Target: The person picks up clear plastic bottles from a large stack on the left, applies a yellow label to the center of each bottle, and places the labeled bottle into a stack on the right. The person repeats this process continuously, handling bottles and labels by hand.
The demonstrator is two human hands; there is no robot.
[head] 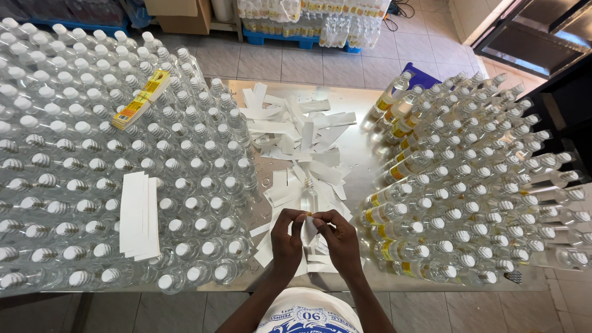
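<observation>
My left hand (pixel 287 239) and my right hand (pixel 338 237) meet over the near middle of a metal table (pixel 361 154). Together they pinch a small white label strip (pixel 309 226) with a yellow edge between fingertips. Just beyond the fingers stands one clear plastic bottle (pixel 308 194) with no cap visible. A heap of white backing strips (pixel 296 132) lies around and behind it.
Several white-capped clear bottles (pixel 80 154) crowd the left side, with a stack of yellow labels (pixel 142 98) and a pile of white strips (pixel 139 214) resting on them. Labelled bottles (pixel 481 185) fill the right side. Packs of bottles on a blue pallet (pixel 308 21) stand on the tiled floor beyond.
</observation>
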